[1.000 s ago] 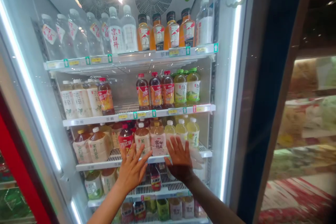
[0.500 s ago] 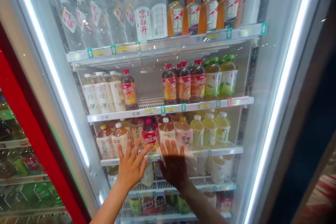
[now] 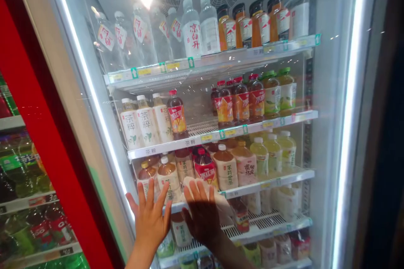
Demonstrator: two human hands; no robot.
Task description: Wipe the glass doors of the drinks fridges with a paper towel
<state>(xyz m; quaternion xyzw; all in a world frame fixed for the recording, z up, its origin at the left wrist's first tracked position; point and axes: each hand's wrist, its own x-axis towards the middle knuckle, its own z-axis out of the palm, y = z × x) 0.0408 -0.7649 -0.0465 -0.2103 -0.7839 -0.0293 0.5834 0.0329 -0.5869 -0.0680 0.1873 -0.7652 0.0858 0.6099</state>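
Observation:
My left hand [image 3: 150,220] is raised with its fingers spread, flat in front of the glass of an upright drinks cooler; nothing is in it. Beside it my right hand [image 3: 203,214], in shadow, presses a thin white cloth [image 3: 223,208] against the glass. The cloth shows past the fingertips and along the hand's right side, slightly blurred. Behind the glass, near both hands, are a red-labelled iced tea bottle [image 3: 205,168] and pale-labelled tea bottles [image 3: 225,170]. Both hands hide part of the lower shelves.
Clear water bottles [image 3: 192,29] and black-capped amber bottles [image 3: 243,27] line the top shelf. Below stand several red-capped tea bottles [image 3: 241,98]. Bright light strips [image 3: 83,80] run down both cooler sides. A red frame [image 3: 47,134] separates another drinks cooler on the left.
The view has shifted, so the shelves appear further right. My right hand and the white cloth have moved left across the bottles behind the glass. My left hand sits a little lower, fingers still spread.

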